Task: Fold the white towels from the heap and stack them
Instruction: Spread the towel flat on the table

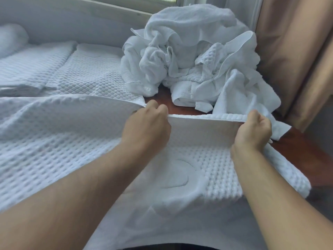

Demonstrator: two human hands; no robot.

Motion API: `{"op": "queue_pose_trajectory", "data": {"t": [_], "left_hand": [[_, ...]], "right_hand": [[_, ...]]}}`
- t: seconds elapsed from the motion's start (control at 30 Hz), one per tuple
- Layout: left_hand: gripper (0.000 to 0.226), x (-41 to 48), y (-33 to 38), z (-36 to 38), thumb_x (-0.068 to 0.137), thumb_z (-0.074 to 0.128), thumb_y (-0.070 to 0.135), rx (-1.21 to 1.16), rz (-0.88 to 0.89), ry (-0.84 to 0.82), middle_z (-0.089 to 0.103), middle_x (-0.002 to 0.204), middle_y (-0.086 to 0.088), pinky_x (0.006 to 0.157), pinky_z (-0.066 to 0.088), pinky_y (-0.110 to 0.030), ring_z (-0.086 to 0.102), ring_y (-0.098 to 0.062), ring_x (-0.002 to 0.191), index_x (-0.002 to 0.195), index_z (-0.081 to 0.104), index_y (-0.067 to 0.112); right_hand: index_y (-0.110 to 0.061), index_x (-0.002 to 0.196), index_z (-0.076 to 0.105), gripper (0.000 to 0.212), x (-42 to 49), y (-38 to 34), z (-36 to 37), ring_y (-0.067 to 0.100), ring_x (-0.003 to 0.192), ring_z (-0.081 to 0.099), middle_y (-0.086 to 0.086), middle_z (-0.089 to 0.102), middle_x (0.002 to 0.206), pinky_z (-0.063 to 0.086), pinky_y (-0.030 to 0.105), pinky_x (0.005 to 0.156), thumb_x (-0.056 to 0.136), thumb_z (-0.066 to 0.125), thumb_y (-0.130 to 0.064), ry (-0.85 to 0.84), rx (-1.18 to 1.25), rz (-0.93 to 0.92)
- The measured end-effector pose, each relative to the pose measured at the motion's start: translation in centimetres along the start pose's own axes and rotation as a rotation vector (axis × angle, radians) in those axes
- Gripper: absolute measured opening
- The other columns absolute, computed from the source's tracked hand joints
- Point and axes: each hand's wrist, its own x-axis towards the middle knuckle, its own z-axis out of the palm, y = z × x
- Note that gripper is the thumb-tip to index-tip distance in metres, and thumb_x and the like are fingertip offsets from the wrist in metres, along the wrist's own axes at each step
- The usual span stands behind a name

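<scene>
Fingers (159, 110) of our left hand (146, 126) and our right hand (253, 129) are curled tight round the far hem of the waffle-weave towel (198, 172), lifting that hem off the worktop (306, 152). The towel's near part lies flat toward us, and the hem runs on past the left hand to the left.

We judge this to be a fold of the far hem toward the near one. To do it well we should:
- hold the hem taut between both hands,
- carry it level,
- match edges and corners before letting go,
- smooth the crease last.

The right hand is just beside a loose towel trailing from the heap (189, 56), which sits far right against the curtain (288, 60). That piece should not be dragged along. Folded towels (81, 73) lie far left, probably where this one belongs.
</scene>
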Motion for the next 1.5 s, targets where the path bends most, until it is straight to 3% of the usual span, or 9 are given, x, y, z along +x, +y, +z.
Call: {"op": "queue_pose_trajectory", "data": {"t": [0.23,0.43,0.53,0.67,0.9,1.03,1.17,1.33,1.5], "left_hand": [[0.009,-4.8,1.9,-0.6,0.087,0.059,0.016,0.088,0.095,0.068,0.054,0.082,-0.004,0.07,0.036,-0.036,0.056,-0.034,0.062,0.078,0.058,0.017],[0.014,-5.6,1.3,0.3,0.083,0.062,0.019,-0.015,0.111,0.065,0.052,0.077,-0.006,0.065,0.041,-0.037,0.055,-0.034,0.067,0.072,0.055,0.013],[0.022,-5.4,1.6,0.2,0.076,0.067,0.015,0.001,0.147,0.082,0.049,0.07,-0.007,0.058,0.04,-0.037,0.053,-0.035,0.058,0.066,0.047,0.014],[0.019,-5.6,1.7,-0.1,0.07,0.07,0.013,0.034,0.17,0.115,0.051,0.064,-0.007,0.056,0.04,-0.034,0.052,-0.034,0.049,0.063,0.053,0.012],[0.004,-6.0,1.7,-0.7,0.077,0.063,0.013,-0.097,0.447,0.255,0.054,0.07,-0.005,0.057,0.042,-0.035,0.049,-0.032,0.055,0.074,0.064,0.01],[0.016,-6.3,1.8,-1.1,0.083,0.064,0.024,-0.126,0.566,0.273,0.055,0.066,-0.002,0.05,0.042,-0.034,0.05,-0.03,0.056,0.071,0.065,0.014],[0.032,-6.4,1.8,-1.1,0.081,0.07,0.037,-0.069,0.548,0.208,0.049,0.053,0.003,0.047,0.033,-0.024,0.048,-0.026,0.048,0.057,0.059,0.018],[0.04,-6.3,1.5,-0.7,0.079,0.074,0.043,-0.067,0.564,0.089,0.051,0.05,0.003,0.046,0.034,-0.022,0.05,-0.024,0.047,0.053,0.058,0.017],[0.037,-6.4,1.8,-0.8,0.083,0.059,0.049,-0.107,0.512,0.077,0.055,0.056,0.004,0.044,0.047,-0.031,0.055,-0.025,0.05,0.062,0.07,0.021]], "right_hand": [[-0.027,0.087,0.05,0.014,-0.3,-0.1,0.0,0.005,0.071,0.057,-0.005,0.062,0.089,0.036,0.003,0.045,0.088,0.064,-0.025,-0.056,-0.08,-0.028],[-0.026,0.108,0.061,0.021,0.1,-0.7,-0.7,0.01,0.093,0.06,-0.008,0.062,0.104,0.043,0.022,0.066,0.089,0.055,-0.018,-0.276,-0.182,0.033],[-0.029,0.114,0.065,0.026,0.9,-2.1,-2.3,0.017,0.099,0.058,-0.004,0.064,0.119,0.043,0.023,0.069,0.095,0.051,-0.018,-0.606,-0.632,-0.116],[-0.028,0.141,0.054,0.045,-1.4,-2.4,-5.9,0.031,0.125,0.054,0.006,0.064,0.133,0.04,0.044,0.1,0.097,0.046,-0.036,-0.573,-1.223,-0.48],[-0.017,0.107,0.072,0.021,-2.9,-0.4,-10.3,-0.018,0.084,0.057,-0.026,0.061,0.078,0.031,-0.007,0.069,0.096,0.06,-0.03,-0.085,-0.323,-0.276],[-0.024,0.105,0.059,0.017,-1.3,-0.6,-10.2,0.007,0.097,0.059,-0.012,0.06,0.101,0.04,0.003,0.074,0.089,0.062,-0.018,-0.031,-0.195,-0.116],[-0.02,0.11,0.057,0.031,-1.4,-0.7,-10.1,-0.014,0.076,0.055,-0.016,0.052,0.089,0.034,-0.002,0.06,0.083,0.055,-0.004,0.066,-0.214,-0.155],[-0.021,0.116,0.058,0.033,-0.3,-0.2,-9.8,0.004,0.08,0.051,-0.005,0.054,0.101,0.034,0.012,0.062,0.084,0.058,-0.009,-0.266,-0.562,-0.219],[-0.018,0.127,0.059,0.043,1.3,-0.2,-10.9,0.025,0.12,0.053,0.008,0.056,0.133,0.041,0.03,0.096,0.086,0.055,-0.007,-0.136,-0.505,-0.133]]}}
